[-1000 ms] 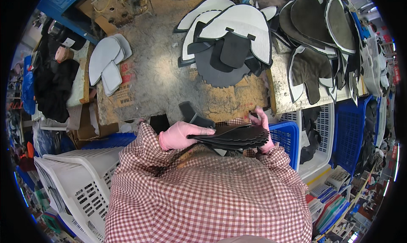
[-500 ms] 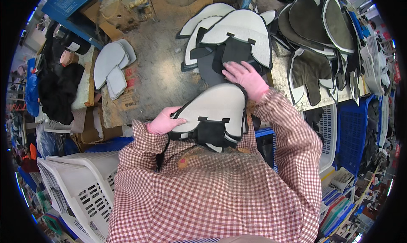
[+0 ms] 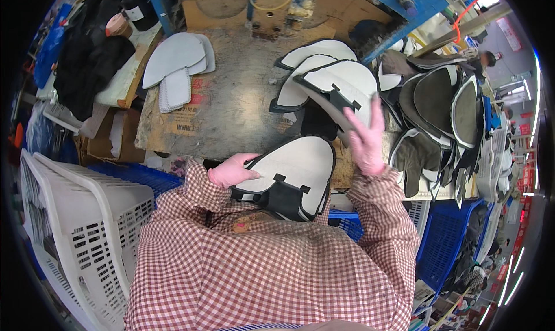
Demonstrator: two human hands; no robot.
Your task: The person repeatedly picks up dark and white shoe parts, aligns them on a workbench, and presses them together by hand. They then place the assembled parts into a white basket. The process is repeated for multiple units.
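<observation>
My left hand point(image 3: 233, 170), in a pink glove, grips the left edge of a shoe upper point(image 3: 292, 166), thumb on top. This upper has a white domed face, black edging and a black tongue-like part, and it is held just in front of me at the bench's near edge. My right hand point(image 3: 367, 137), also gloved in pink, is slightly blurred, with thumb and fingers spread apart. It is over the near right part of another white upper point(image 3: 347, 80), whose near edge is bent up. Beneath that one lie more white uppers point(image 3: 315, 51) in an overlapping pile.
On the worn bench point(image 3: 243, 94), light grey padded pieces point(image 3: 173, 59) lie at the left. Dark brown uppers point(image 3: 433, 100) are heaped at the right. A blue machine frame point(image 3: 399, 10) stands at the back. White baskets point(image 3: 87, 215) and a blue crate point(image 3: 445, 244) flank me.
The view has shifted to the right. My right hand has turned from palm down on the pile to fingers up and spread. The top upper's near edge has lifted. My left hand keeps its grip.
</observation>
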